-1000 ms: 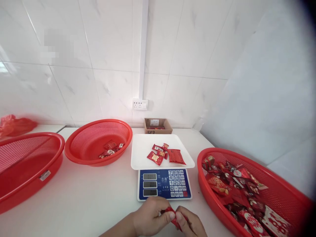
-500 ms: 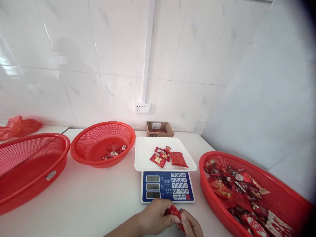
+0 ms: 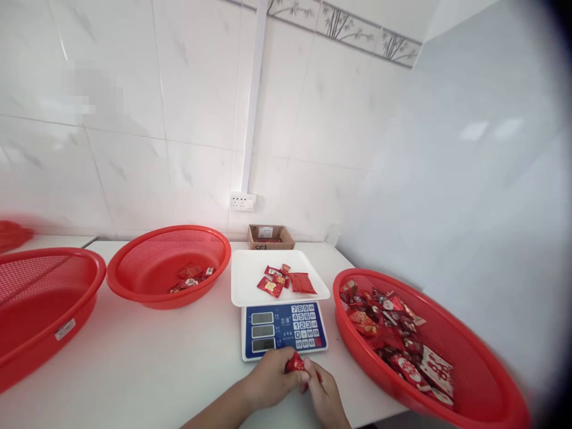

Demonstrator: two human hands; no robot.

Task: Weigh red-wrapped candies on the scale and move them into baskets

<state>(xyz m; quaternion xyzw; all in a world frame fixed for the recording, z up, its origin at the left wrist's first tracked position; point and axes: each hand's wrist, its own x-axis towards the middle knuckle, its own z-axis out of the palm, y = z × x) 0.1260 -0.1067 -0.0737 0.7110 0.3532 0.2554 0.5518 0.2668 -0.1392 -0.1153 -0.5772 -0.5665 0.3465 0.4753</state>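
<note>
Left hand (image 3: pixel 273 379) and right hand (image 3: pixel 324 390) pinch red packet (image 3: pixel 295 361) near front edge of table (image 3: pixel 156 363), paired grip apparently steadying it (packet partly hidden). Wrapped pieces (image 3: pixel 270 287) lie toward right edge of white tray (image 3: pixel 245 277); loaded basket (image 3: pixel 347 326) stands at table's right edge, presumably for easy reach.

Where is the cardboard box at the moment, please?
In the head view, the cardboard box stands near the centre, just behind the white weighing tray, below and right of the wall socket.
</note>
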